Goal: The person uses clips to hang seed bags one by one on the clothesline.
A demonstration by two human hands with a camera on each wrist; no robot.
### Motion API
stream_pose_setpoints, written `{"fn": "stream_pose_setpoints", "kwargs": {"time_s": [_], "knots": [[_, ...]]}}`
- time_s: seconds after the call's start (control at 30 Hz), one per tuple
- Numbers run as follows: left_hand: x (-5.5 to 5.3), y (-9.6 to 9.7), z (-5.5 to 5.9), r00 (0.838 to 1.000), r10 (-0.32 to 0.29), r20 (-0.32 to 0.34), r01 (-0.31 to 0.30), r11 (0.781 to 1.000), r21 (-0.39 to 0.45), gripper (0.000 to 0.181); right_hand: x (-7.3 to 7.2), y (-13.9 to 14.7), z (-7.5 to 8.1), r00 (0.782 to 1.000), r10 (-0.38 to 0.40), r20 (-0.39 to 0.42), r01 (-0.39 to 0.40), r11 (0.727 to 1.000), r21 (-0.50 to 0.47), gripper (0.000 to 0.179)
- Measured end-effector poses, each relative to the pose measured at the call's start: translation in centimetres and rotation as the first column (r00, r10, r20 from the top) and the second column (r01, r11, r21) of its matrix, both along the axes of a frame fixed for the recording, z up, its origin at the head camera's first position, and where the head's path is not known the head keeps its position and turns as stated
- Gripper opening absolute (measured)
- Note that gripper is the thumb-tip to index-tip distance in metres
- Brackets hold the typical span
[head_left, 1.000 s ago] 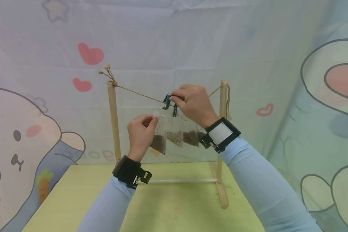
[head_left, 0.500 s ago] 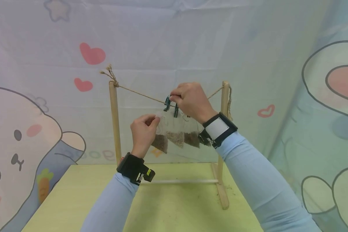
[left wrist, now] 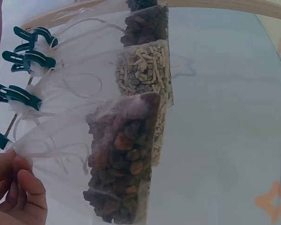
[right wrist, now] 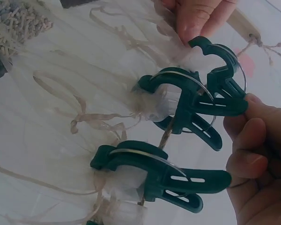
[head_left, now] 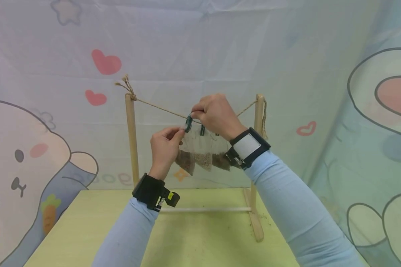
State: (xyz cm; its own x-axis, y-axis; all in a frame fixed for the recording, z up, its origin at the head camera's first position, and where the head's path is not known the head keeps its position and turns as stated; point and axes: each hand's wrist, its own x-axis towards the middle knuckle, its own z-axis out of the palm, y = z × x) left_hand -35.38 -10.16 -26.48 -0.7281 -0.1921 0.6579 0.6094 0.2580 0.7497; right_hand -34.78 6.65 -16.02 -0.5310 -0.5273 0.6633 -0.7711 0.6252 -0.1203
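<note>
My left hand (head_left: 166,146) pinches the gathered top of a sheer drawstring bag (left wrist: 122,154) filled with reddish-brown stones. Between the thumb and fingers of my right hand (head_left: 217,113) is the handle end of a green spring clip (right wrist: 230,65). Its jaws stand parted at the bag's top, beside my left fingertips and at the twine line (head_left: 162,108). Farther along the twine, more green clips (right wrist: 161,171) hold other sheer bags. One bag contains pale pellets (left wrist: 143,70), another dark chunks (left wrist: 145,28). My right hand hides part of the twine in the head view.
The twine sags between a left wooden post (head_left: 131,141) and a right wooden post (head_left: 258,115). Low down, a white rod (head_left: 207,209) runs across the stand on a yellow-green table (head_left: 194,241). Behind it hangs a printed cloth backdrop (head_left: 173,44).
My right hand has moved slightly left and down with the clip, bringing it to the top of the stone-filled bag. My left hand shifted a little right and keeps its pinch.
</note>
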Motion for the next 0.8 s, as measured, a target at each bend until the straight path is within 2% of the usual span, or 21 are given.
{"fn": "stream_pose_setpoints", "kwargs": {"time_s": [0.2, 0.43, 0.63, 0.8], "knots": [[-0.07, -0.28, -0.22, 0.996, -0.084, 0.008, 0.084, 0.996, 0.001, 0.014, -0.06, -0.38, -0.11, 0.998, -0.026, 0.052, 0.025, 0.999, 0.02, 0.014], [0.15, -0.31, -0.07, 0.989, -0.149, 0.023, 0.148, 0.988, 0.032, 0.016, -0.13, -0.61, -0.26, 0.998, -0.029, 0.055, 0.028, 0.999, 0.024, 0.015], [0.23, -0.11, -0.11, 0.984, -0.165, 0.059, 0.161, 0.984, 0.07, 0.025, -0.18, -0.4, -0.28, 0.998, -0.007, 0.06, 0.004, 0.999, 0.051, 0.013], [0.26, -0.17, -0.08, 0.984, -0.155, 0.087, 0.15, 0.986, 0.07, 0.028, -0.04, -0.08, 0.09, 0.989, 0.033, 0.143, -0.048, 0.994, 0.099, 0.016]]}}
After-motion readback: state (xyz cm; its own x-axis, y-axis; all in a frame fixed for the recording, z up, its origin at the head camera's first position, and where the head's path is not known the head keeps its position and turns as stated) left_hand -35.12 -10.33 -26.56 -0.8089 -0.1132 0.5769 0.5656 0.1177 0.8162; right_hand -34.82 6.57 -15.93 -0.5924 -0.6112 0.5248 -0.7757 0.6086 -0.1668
